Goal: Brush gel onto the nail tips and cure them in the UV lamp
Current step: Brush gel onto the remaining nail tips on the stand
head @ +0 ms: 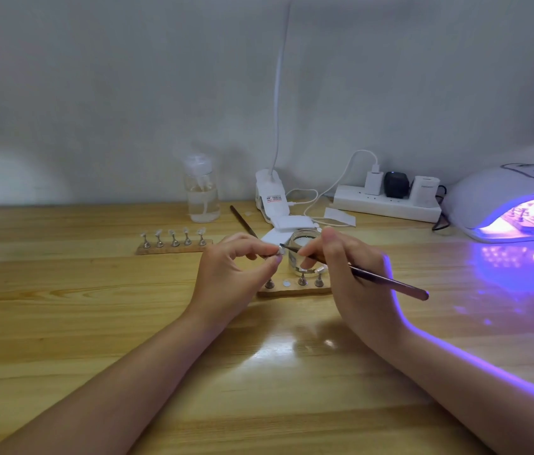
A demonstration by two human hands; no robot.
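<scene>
My left hand [236, 274] pinches a small metal peg with a clear nail tip [279, 252] on its end, lifted above the wooden holder [291, 292]. In my right hand [347, 274] is a thin gel brush [390, 281], its bristles touching that tip. The holder below carries three more pegs and one bare magnet spot. A small glass gel jar [305, 241] stands just behind my hands. The UV lamp [501, 198] at the right glows violet with another holder of tips [533, 221] inside. A further holder with several tips [173, 241] stands to the left.
A clear pump bottle [202, 192] stands at the back beside a white clip lamp base [272, 201]. A power strip [387, 201] with plugs and cables runs along the wall. A second brush [242, 220] and a white pad [293, 223] lie behind the jar.
</scene>
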